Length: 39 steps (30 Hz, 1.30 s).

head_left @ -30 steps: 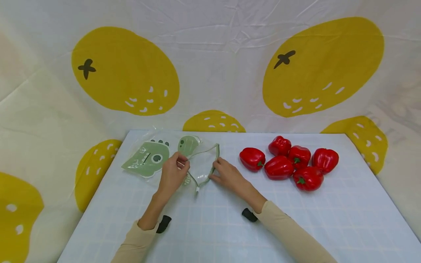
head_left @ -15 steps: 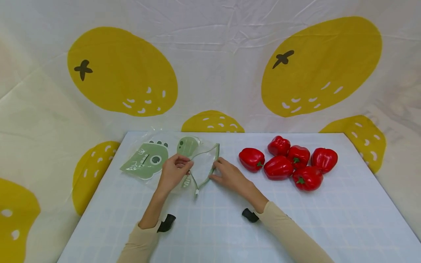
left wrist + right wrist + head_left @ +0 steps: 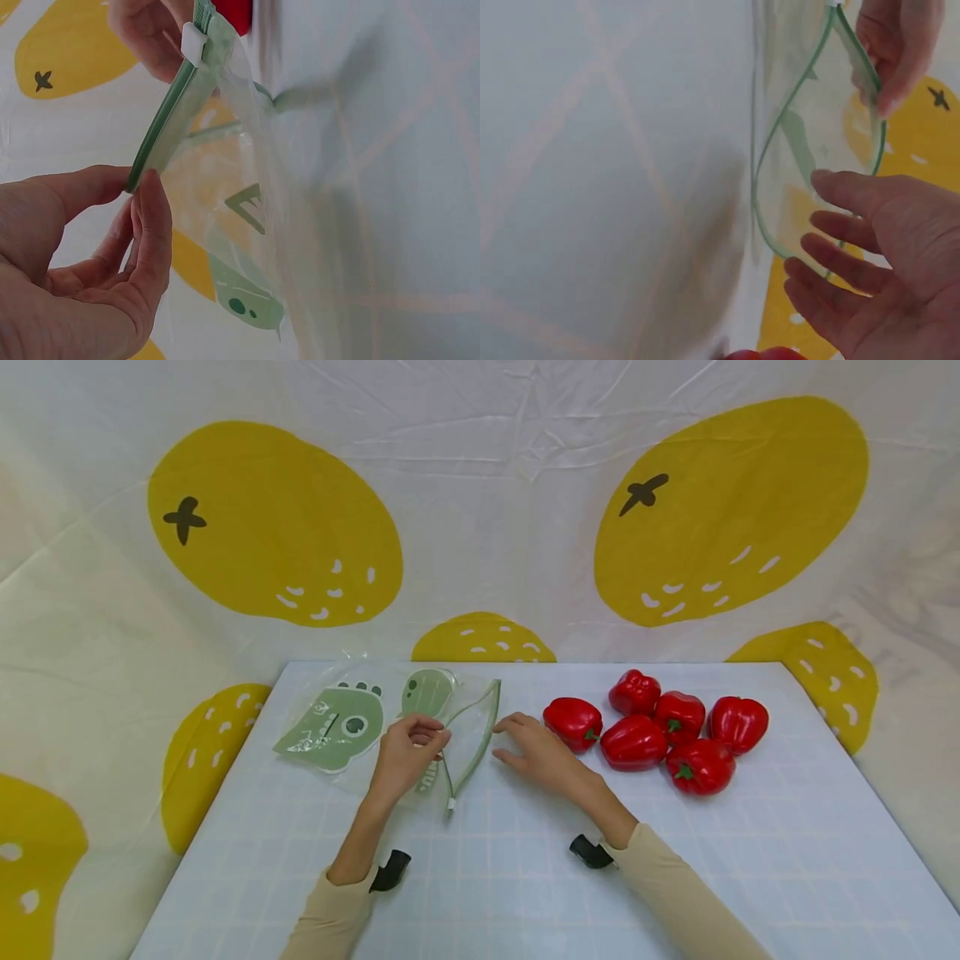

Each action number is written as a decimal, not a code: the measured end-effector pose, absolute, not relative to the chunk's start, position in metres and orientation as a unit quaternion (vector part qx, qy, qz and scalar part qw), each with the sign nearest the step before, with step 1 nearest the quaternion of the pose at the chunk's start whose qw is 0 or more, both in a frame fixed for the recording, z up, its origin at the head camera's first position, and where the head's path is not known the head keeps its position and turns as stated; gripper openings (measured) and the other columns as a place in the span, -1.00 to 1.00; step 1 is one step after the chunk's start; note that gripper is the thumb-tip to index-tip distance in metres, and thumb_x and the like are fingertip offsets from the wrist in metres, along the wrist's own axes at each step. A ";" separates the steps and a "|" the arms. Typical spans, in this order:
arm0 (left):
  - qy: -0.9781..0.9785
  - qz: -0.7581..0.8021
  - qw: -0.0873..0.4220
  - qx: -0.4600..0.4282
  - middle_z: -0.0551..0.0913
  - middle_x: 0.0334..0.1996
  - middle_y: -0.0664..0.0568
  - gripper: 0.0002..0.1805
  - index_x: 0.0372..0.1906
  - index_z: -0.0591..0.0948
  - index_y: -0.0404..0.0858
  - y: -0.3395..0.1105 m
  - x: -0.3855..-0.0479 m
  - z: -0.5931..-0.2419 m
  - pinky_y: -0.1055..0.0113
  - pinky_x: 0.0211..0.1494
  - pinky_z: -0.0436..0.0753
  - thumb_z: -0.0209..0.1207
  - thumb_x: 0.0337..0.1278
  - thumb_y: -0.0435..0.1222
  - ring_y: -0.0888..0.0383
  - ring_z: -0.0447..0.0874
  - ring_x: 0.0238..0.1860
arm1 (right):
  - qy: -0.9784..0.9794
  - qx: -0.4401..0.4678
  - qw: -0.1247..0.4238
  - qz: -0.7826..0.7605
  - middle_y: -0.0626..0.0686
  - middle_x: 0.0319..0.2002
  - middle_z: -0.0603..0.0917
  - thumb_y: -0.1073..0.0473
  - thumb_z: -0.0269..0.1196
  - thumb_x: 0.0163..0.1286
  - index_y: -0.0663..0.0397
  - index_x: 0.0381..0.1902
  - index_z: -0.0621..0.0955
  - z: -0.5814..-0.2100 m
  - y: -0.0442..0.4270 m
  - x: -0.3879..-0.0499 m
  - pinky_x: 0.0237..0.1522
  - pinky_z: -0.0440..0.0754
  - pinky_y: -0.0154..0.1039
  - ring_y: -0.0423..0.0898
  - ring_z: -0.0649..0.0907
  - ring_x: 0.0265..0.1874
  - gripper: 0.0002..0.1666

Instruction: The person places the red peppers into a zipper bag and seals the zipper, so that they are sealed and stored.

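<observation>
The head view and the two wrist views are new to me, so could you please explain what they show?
There is no machine here: a person works with a bare left hand and a bare right hand, in beige sleeves. The head view comes from a camera worn on the head, looking forward and down; each wrist view comes from a camera on that wrist, watching that hand's work. On the pale blue checked surface are a clear plastic bag with green cartoon prints, towards the left, and six glossy red bell peppers, towards the right. The left hand pinches one side of the bag's green rim. The right hand is close to the other side, fingers apart, holding nothing.
</observation>
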State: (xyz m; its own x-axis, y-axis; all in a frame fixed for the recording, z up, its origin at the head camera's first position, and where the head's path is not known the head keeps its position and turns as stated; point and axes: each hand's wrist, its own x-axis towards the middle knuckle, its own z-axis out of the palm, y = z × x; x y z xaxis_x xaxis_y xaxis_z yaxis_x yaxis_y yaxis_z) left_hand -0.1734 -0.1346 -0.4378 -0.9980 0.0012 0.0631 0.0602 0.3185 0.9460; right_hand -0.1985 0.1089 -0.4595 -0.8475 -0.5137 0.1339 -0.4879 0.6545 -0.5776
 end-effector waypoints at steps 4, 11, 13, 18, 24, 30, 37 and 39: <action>-0.810 -0.586 0.025 -0.018 0.71 -0.29 -0.18 -0.81 -0.13 0.67 -0.42 -0.134 -0.173 -0.438 0.15 -0.25 0.79 0.38 0.22 -0.41 -0.03 0.73 -0.30 | 0.903 -0.263 -0.023 -0.338 0.09 0.11 0.68 0.19 0.44 0.35 0.18 0.17 0.64 -0.450 0.122 -0.196 0.19 0.65 0.02 0.08 0.63 0.15 -0.54; -0.805 -0.592 0.024 -0.014 0.71 -0.29 -0.19 -0.82 -0.14 0.68 -0.41 -0.133 -0.171 -0.437 0.14 -0.24 0.80 0.38 0.22 -0.41 -0.03 0.73 -0.29 | 0.902 -0.229 -0.069 -0.360 0.13 0.15 0.65 0.19 0.47 0.30 0.16 0.18 0.63 -0.437 0.143 -0.197 0.09 0.71 0.04 0.10 0.60 0.16 -0.49; -0.804 -0.594 0.024 -0.013 0.71 -0.29 -0.20 -0.82 -0.14 0.67 -0.41 -0.134 -0.171 -0.438 0.13 -0.24 0.80 0.38 0.22 -0.42 -0.04 0.73 -0.29 | 0.906 -0.215 -0.073 -0.359 0.15 0.18 0.63 0.18 0.47 0.30 0.14 0.19 0.62 -0.434 0.148 -0.197 0.08 0.71 0.06 0.11 0.57 0.19 -0.48; -0.798 -0.602 0.024 -0.015 0.71 -0.28 -0.21 -0.83 -0.13 0.67 -0.42 -0.133 -0.172 -0.440 0.15 -0.24 0.80 0.37 0.22 -0.43 -0.04 0.73 -0.29 | 0.920 -0.178 -0.065 -0.344 0.18 0.25 0.55 0.21 0.49 0.26 0.11 0.24 0.58 -0.429 0.163 -0.198 0.06 0.71 0.12 0.15 0.49 0.25 -0.40; -0.797 -0.604 0.022 -0.018 0.71 -0.27 -0.21 -0.83 -0.13 0.68 -0.41 -0.132 -0.172 -0.443 0.13 -0.22 0.80 0.37 0.23 -0.43 -0.03 0.74 -0.30 | 0.935 -0.155 -0.052 -0.314 0.24 0.30 0.48 0.20 0.57 0.16 0.14 0.31 0.52 -0.428 0.177 -0.197 0.03 0.70 0.22 0.20 0.45 0.28 -0.23; -0.798 -0.602 0.024 -0.019 0.71 -0.27 -0.21 -0.81 -0.11 0.68 -0.42 -0.130 -0.172 -0.444 0.03 -0.18 0.79 0.37 0.26 -0.40 -0.08 0.74 -0.30 | 0.940 -0.152 -0.052 -0.301 0.28 0.29 0.48 0.19 0.56 0.17 0.19 0.31 0.51 -0.431 0.189 -0.195 0.04 0.69 0.25 0.23 0.46 0.27 -0.23; -0.799 -0.602 0.019 -0.007 0.69 -0.26 -0.33 -0.82 -0.10 0.64 -0.52 -0.125 -0.166 -0.431 -0.15 -0.11 0.74 0.31 0.27 -0.49 -0.25 0.72 -0.26 | 0.942 -0.151 -0.042 -0.295 0.31 0.28 0.48 0.16 0.54 0.20 0.21 0.31 0.51 -0.434 0.197 -0.193 0.07 0.66 0.29 0.26 0.45 0.27 -0.24; -0.800 -0.600 0.018 -0.012 0.68 -0.27 -0.36 -0.83 -0.11 0.63 -0.56 -0.123 -0.162 -0.422 -0.16 -0.11 0.73 0.29 0.28 -0.52 -0.28 0.71 -0.26 | 0.944 -0.149 -0.035 -0.293 0.30 0.28 0.48 0.16 0.55 0.19 0.21 0.32 0.50 -0.435 0.198 -0.193 0.07 0.66 0.29 0.26 0.44 0.27 -0.22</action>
State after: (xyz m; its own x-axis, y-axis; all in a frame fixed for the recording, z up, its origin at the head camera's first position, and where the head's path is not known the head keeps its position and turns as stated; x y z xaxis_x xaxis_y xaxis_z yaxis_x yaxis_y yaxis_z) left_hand -0.1623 -0.1231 -0.4224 -0.9991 -0.0021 0.0431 0.0408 0.2806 0.9589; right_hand -0.1927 0.1984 -0.4354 -0.9532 -0.2604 0.1537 -0.3016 0.7836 -0.5431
